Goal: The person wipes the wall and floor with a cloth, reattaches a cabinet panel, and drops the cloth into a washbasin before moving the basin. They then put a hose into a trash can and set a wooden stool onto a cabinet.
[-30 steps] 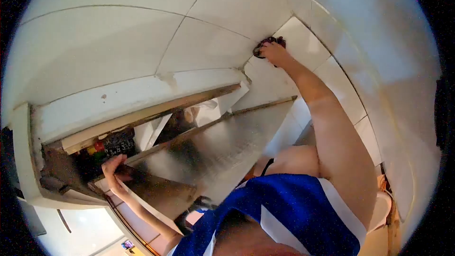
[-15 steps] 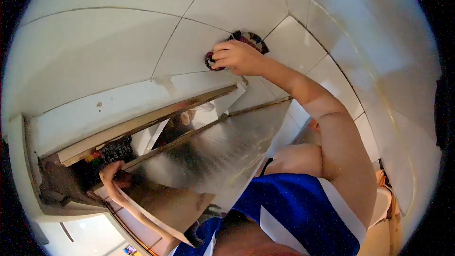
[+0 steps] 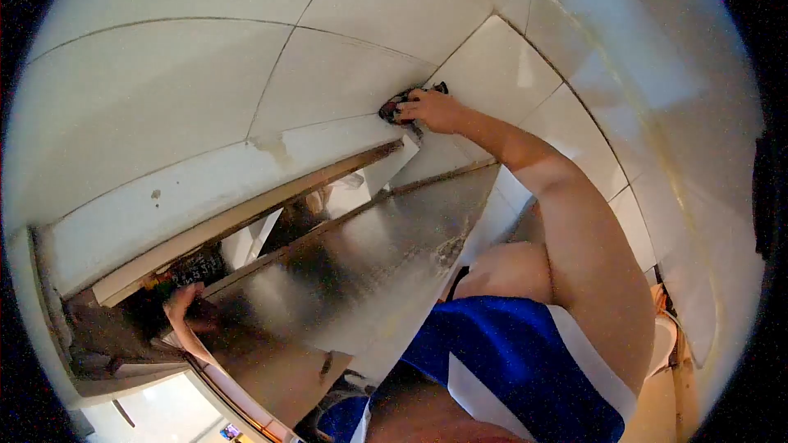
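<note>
My right hand (image 3: 437, 111) is closed around a dark, patterned crumpled cloth (image 3: 391, 109) and presses it to the white tiled wall (image 3: 345, 74) near the corner. Parts of the cloth stick out past my fingers; the rest is hidden under them. At the lower left my left hand (image 3: 182, 305) grips the edge of a shiny, mirror-like panel (image 3: 369, 271), its fingers hooked over the top edge. The panel stands tilted out in front of my body. Between it and the wall is a narrow open compartment with a pale frame (image 3: 246, 217).
Inside the compartment sits a black printed package (image 3: 199, 267) beside white dividers (image 3: 244, 242). A pale ledge (image 3: 156, 184) with a chip and a stain runs above the frame. More white tiles (image 3: 574, 127) lie to the right. An orange item (image 3: 659, 299) shows at lower right.
My right hand and the cloth have moved right and slightly down along the wall, closer to the corner. My left hand keeps hold of the panel. The whole view has shifted a little.
</note>
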`<act>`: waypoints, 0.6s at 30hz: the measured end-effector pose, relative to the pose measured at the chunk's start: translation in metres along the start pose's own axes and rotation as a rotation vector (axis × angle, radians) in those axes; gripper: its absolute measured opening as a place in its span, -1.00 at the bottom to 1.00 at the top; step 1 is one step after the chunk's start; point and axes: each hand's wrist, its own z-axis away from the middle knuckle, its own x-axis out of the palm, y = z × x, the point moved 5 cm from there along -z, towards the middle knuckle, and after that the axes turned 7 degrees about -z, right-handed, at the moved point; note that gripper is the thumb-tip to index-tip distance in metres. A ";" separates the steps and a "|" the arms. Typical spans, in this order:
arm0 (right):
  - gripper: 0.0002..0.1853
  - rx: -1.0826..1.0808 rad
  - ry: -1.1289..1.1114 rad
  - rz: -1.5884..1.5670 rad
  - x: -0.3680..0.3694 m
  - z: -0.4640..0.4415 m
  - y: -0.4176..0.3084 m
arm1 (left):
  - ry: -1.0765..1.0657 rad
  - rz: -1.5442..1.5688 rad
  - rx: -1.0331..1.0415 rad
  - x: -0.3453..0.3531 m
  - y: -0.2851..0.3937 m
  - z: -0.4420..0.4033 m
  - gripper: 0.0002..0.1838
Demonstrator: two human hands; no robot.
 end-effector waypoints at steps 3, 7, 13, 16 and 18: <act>-0.43 0.077 0.000 -0.073 0.015 0.000 0.009 | -0.005 0.019 -0.012 -0.006 -0.004 0.006 -0.57; -0.41 0.142 -0.047 0.093 0.030 0.022 0.046 | -0.100 0.070 0.081 -0.006 -0.017 0.019 -0.65; -0.29 0.265 -0.216 0.234 0.050 0.016 0.041 | 0.055 -0.016 -0.025 0.003 0.003 0.008 -0.59; -0.27 0.240 -0.348 0.168 0.064 0.015 0.030 | -0.002 -0.013 -0.109 0.003 -0.011 0.003 -0.66; -0.28 0.206 -0.294 0.108 0.061 0.014 0.031 | 0.030 -0.004 0.026 -0.012 -0.042 0.003 -0.65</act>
